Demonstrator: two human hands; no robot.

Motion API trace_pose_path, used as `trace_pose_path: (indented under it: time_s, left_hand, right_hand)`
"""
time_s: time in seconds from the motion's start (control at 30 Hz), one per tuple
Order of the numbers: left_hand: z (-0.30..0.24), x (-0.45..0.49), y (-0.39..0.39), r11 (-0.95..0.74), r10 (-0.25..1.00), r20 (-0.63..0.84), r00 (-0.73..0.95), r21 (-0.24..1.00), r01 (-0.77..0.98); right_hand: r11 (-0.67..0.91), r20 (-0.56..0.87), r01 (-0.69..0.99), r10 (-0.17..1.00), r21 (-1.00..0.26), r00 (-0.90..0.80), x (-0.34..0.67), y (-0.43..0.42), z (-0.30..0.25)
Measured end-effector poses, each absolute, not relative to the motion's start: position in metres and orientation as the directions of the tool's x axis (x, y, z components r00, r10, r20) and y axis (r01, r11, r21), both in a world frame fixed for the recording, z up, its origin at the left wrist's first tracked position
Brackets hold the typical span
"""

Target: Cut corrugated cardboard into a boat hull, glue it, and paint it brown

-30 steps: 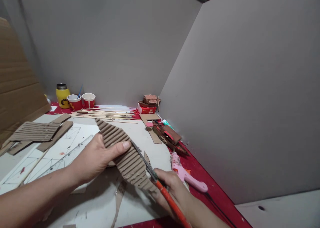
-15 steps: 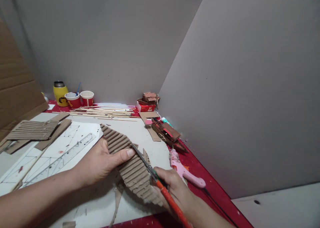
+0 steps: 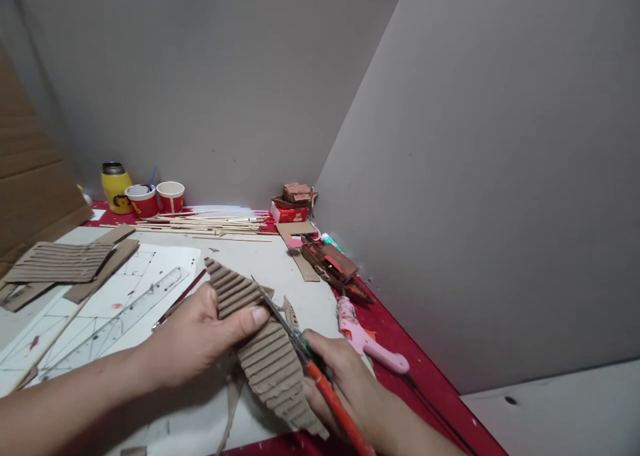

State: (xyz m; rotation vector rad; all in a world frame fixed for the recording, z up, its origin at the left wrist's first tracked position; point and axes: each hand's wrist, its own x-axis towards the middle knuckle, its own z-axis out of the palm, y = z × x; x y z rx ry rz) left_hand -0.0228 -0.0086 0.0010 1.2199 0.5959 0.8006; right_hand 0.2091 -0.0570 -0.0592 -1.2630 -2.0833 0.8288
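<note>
One brown cardboard panel (image 3: 30,163) rises at the far left edge, with flat cardboard scraps (image 3: 60,261) overlapping just beside it on the surface (image 3: 435,376). To their right, a sheet of line drawings (image 3: 95,303) lies under a clear ruler (image 3: 120,319), and behind it stand a yellow bottle (image 3: 117,193) and two red-and-white cups (image 3: 143,204).

Next comes the left hand (image 3: 200,336), its fingers clamped on a ridged cardboard piece (image 3: 275,363). The thumb presses flat on the ridged upper face; the other fingers are hidden underneath. The forearm reaches in from the lower left, and the thumb points right. Thin wooden sticks (image 3: 220,226) lie beyond this hand.

The ridged piece hangs slanted above the middle of the surface, its lower end down and to the right. Scissors (image 3: 320,379) meet its right edge, blades aimed up and left. A brown model boat (image 3: 335,266) lies farther back.

The right hand (image 3: 345,376) has its fingers wrapped around the scissors' handles; how far these are spread cannot be told. Its forearm enters from the lower right. Just right of it rests a pink glue gun (image 3: 370,343), its cord running toward the lower edge
</note>
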Motion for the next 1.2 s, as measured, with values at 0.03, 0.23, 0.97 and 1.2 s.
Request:
trace_pose_path:
  time_s: [0.03, 0.23, 0.97, 1.2]
  left_hand:
    - [-0.001, -0.022, -0.009, 0.142, 0.802, 0.016, 0.597, 0.966, -0.215]
    - [-0.005, -0.017, -0.009, 0.17, 0.801, 0.03, 0.598, 0.946, -0.276]
    - [0.001, -0.021, -0.003, 0.12, 0.872, -0.039, 0.488, 0.984, -0.135]
    - [-0.009, -0.017, -0.004, 0.193, 0.877, -0.069, 0.475, 0.957, -0.216]
  right_hand:
    - [0.37, 0.142, 0.574, 0.905, -0.731, -0.401, 0.208, -0.057, -0.059]
    - [0.312, 0.115, 0.522, 0.92, -0.794, -0.376, 0.207, -0.061, -0.064]
    - [0.15, 0.124, 0.173, 0.98, -0.974, -0.154, 0.21, -0.056, -0.073]
    - [0.014, 0.03, -0.23, 0.998, -0.973, -0.062, 0.2, -0.055, -0.059]
